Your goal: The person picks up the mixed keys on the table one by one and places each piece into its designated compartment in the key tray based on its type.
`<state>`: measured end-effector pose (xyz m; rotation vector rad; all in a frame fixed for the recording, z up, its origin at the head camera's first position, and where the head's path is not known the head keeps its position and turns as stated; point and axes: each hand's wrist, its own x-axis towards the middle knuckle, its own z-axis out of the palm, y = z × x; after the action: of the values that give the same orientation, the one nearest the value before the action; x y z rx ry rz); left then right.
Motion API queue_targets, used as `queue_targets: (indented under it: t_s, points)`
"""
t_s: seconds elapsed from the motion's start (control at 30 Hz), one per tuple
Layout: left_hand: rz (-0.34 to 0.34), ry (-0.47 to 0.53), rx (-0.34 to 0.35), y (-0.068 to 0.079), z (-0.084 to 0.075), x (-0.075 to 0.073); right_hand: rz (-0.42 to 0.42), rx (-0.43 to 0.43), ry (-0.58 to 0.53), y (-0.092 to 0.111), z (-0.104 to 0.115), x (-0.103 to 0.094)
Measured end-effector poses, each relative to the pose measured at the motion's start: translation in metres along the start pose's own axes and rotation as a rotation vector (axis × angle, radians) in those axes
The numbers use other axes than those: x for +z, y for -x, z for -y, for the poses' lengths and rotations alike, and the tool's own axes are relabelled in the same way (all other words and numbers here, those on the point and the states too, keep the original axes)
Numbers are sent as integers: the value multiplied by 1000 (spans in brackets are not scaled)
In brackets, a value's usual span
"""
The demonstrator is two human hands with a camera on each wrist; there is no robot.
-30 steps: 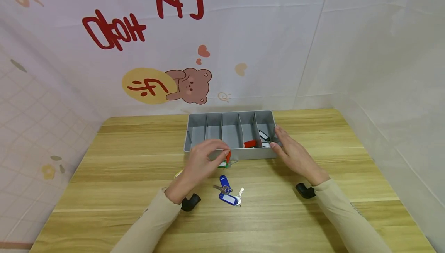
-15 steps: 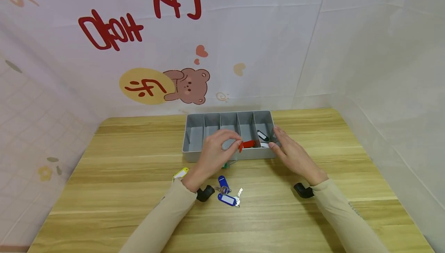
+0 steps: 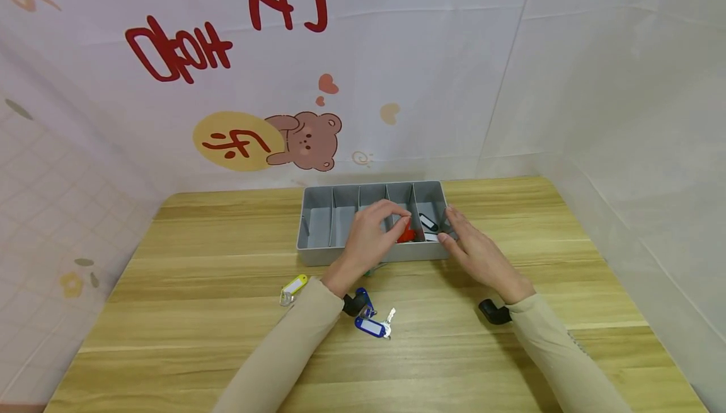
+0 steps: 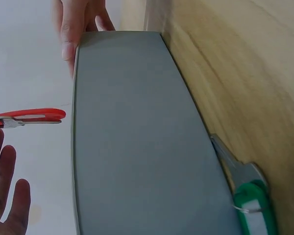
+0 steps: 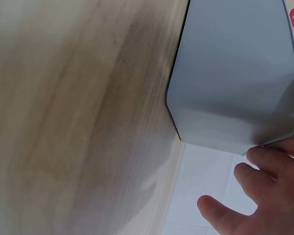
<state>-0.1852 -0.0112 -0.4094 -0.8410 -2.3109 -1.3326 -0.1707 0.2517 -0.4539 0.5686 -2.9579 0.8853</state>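
Note:
In the head view my left hand (image 3: 367, 234) is over the fourth compartment of a grey divided box (image 3: 326, 256), counted from the left. Its thumb and forefinger pinch a red key tag (image 4: 41, 114), which sticks out past the box rim in the left wrist view. My right hand (image 3: 482, 260) rests at the box's right front corner, thumb at the rim, fairly straight fingers along the side. A black-edged tag (image 3: 428, 222) and a white-faced tag (image 3: 432, 236) lie in the rightmost compartment. Red shows below the left fingers, where tags overlap and cannot be told apart.
Before the box lies a green key tag (image 4: 255, 210) with its key. A yellow tag (image 3: 295, 284) and two blue tags, one of them a blue tag with a silver key (image 3: 370, 326), lie on the wooden table (image 3: 442, 362). White printed cloth (image 3: 431, 72) stands behind.
My left hand has carried the red key tag rightward and back, from before the box to over the fourth compartment. The yellow tag has come into full view. The right hand stays at the corner.

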Motion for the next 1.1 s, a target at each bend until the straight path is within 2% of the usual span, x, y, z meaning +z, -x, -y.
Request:
queue_targets:
  t_s: [0.27,0.4,0.57,0.83,1.1]
  points:
    - [21,-16,-63,-7,4,8,4,-1,8,1,0,1]
    - [64,-145,-84,-9,10,12,1,-4,4,0,0,1]
    - [127,-318,-69,-11,14,16,2,-3,6,0,1,1]
    - [163,-419,-55,-14,21,19,1,6,6,1,3,0]
    - [237,-523,-99,-13,23,19,-3,-1,5,1,3,0]
